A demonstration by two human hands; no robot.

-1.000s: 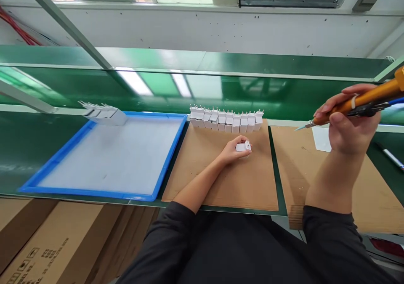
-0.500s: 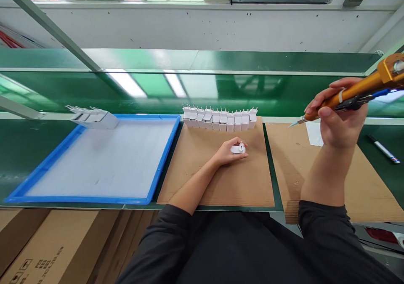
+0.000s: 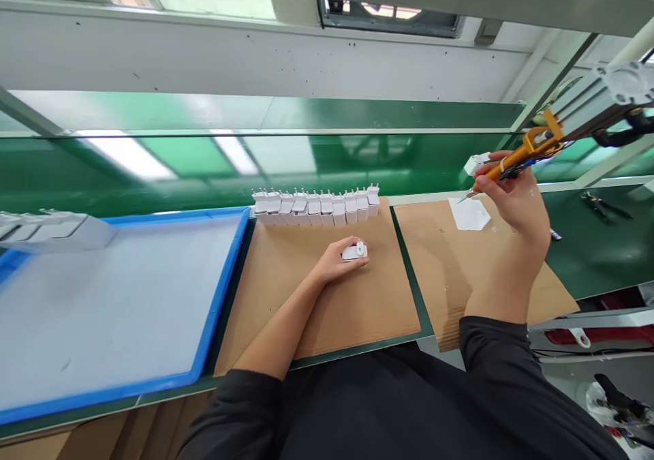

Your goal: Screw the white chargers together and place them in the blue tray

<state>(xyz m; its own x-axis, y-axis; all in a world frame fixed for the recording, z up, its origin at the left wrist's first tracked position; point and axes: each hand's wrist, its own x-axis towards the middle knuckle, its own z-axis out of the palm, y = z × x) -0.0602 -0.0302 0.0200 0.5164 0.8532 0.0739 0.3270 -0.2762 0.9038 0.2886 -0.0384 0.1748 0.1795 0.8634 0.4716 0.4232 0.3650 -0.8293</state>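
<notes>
My left hand (image 3: 341,258) is closed around a white power adapter (image 3: 354,251), over the middle cardboard sheet (image 3: 368,303). Its pin end faces up. My right hand (image 3: 518,197) grips an orange pen-shaped tool (image 3: 518,157), whose thin pale blue tip points down and left. The tool joins a grey cylinder (image 3: 587,99) on an arm at the upper right. Below the tip lies a white paper piece (image 3: 469,215). Behind my left hand, a row of white power adapters (image 3: 317,208) stands with pins upward.
A white tray with a blue rim (image 3: 217,310) lies on the left, with several more adapters (image 3: 56,232) at its back. A white block (image 3: 476,163) shows behind my right hand. Black pliers (image 3: 605,206) lie at the far right. A shelf edge (image 3: 286,116) runs along the back.
The view has turned rightward, bringing the grey cylinder and pliers into sight. My right hand has brought the tool's tip over the white paper. My left hand still holds the adapter.
</notes>
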